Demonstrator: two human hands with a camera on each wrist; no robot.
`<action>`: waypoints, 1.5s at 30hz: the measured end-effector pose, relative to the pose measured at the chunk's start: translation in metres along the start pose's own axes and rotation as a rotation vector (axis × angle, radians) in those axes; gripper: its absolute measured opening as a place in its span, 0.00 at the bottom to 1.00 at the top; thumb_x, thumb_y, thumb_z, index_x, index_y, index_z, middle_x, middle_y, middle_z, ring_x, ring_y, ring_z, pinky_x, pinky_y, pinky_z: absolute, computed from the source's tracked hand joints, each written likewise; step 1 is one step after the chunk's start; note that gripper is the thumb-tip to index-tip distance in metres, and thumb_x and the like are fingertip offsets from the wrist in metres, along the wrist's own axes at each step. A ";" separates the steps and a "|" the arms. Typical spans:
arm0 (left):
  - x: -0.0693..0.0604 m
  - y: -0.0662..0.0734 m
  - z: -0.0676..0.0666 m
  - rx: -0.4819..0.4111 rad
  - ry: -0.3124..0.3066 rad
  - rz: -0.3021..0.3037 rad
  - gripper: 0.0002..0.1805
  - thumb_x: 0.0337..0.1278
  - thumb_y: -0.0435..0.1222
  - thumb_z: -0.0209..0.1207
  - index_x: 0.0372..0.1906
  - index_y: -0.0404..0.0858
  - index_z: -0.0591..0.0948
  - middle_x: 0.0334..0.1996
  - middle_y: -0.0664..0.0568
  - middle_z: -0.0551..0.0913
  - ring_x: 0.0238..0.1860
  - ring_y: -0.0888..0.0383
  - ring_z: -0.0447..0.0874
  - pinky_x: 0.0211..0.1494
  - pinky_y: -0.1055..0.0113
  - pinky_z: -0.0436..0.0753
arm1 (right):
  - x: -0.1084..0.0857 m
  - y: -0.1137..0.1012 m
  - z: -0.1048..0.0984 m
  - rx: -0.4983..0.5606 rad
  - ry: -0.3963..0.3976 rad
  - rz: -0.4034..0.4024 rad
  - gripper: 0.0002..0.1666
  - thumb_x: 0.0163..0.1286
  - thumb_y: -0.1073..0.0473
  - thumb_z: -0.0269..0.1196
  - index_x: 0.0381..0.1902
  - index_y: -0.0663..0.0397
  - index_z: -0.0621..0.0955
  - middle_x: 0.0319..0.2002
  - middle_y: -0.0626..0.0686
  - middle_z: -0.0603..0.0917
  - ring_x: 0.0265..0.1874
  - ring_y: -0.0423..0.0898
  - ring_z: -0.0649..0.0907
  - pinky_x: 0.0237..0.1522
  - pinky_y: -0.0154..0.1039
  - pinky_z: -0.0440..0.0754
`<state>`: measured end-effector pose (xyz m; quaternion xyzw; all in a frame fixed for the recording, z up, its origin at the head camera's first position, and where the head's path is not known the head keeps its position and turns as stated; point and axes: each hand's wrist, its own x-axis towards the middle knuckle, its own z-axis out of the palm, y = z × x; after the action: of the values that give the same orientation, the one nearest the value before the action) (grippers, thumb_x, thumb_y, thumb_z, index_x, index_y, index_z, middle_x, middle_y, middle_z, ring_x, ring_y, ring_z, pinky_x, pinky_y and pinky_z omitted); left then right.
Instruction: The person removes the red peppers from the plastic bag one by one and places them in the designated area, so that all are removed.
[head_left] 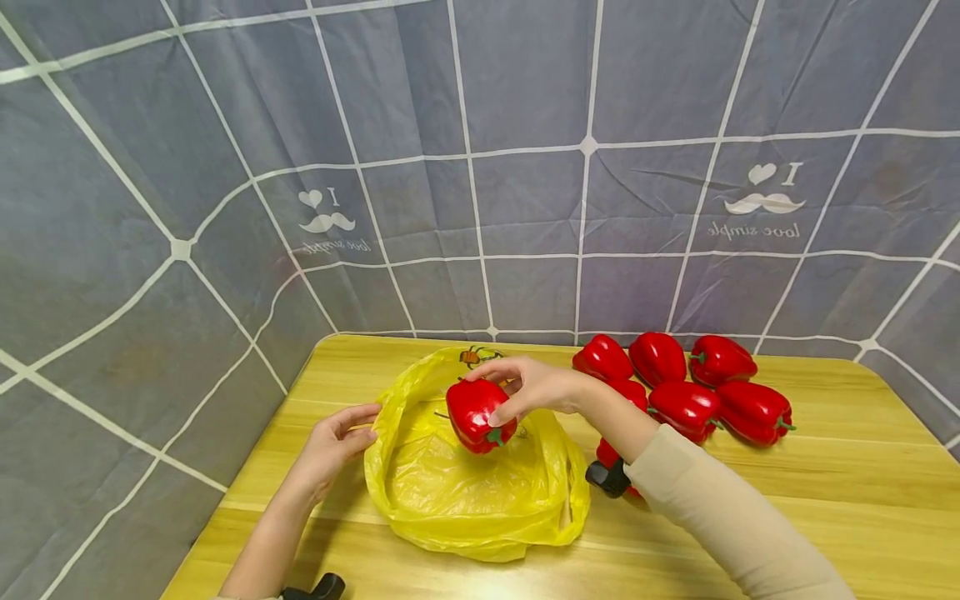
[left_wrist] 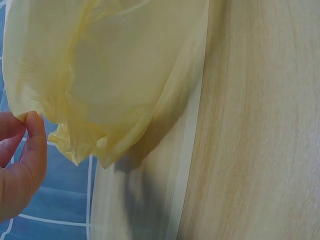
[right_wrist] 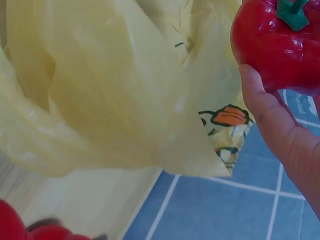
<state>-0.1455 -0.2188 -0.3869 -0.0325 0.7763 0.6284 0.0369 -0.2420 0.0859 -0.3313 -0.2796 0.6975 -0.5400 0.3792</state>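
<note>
A yellow plastic bag [head_left: 450, 492] lies spread on the table with its mouth wide. My left hand [head_left: 335, 446] pinches the bag's left rim between thumb and fingers; the left wrist view shows that pinch on the thin plastic bag [left_wrist: 115, 65]. Over the bag's mouth, my right hand [head_left: 536, 387] grips a red bell pepper [head_left: 476, 414] with a green stem. The same bell pepper [right_wrist: 280, 50] appears at the upper right of the right wrist view, with the thumb against it. More red bell peppers [head_left: 682, 406] lie in a group right of the bag, some partly hidden by my right forearm.
The wooden table [head_left: 847, 500] ends at the back against a grey curtain [head_left: 525, 208] with white lines, which also hangs along the left side. Black wrist straps or camera mounts [head_left: 609, 478] show near both wrists.
</note>
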 end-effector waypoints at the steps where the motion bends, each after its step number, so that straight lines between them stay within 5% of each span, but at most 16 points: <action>1: 0.000 0.000 0.000 0.000 -0.001 0.000 0.24 0.60 0.25 0.53 0.61 0.23 0.67 0.56 0.31 0.70 0.43 0.65 0.76 0.46 0.73 0.77 | -0.003 -0.001 -0.001 -0.001 0.007 -0.001 0.36 0.51 0.66 0.67 0.61 0.54 0.72 0.56 0.57 0.72 0.48 0.54 0.76 0.40 0.48 0.82; 20: 0.002 0.001 0.001 -0.013 -0.015 0.003 0.24 0.60 0.25 0.53 0.61 0.22 0.67 0.55 0.31 0.70 0.42 0.65 0.77 0.46 0.73 0.78 | -0.043 -0.002 -0.021 -0.021 0.068 -0.073 0.36 0.53 0.62 0.67 0.62 0.54 0.70 0.58 0.59 0.72 0.48 0.54 0.78 0.44 0.48 0.80; 45: 0.000 0.000 0.000 -0.015 -0.008 0.006 0.23 0.61 0.25 0.52 0.61 0.22 0.66 0.55 0.31 0.70 0.42 0.66 0.76 0.46 0.73 0.77 | -0.094 0.009 -0.049 -0.054 0.212 -0.016 0.40 0.54 0.63 0.68 0.65 0.54 0.67 0.59 0.61 0.70 0.51 0.56 0.74 0.46 0.50 0.79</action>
<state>-0.1457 -0.2187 -0.3872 -0.0276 0.7715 0.6346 0.0379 -0.2297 0.1900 -0.3119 -0.2366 0.7458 -0.5505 0.2910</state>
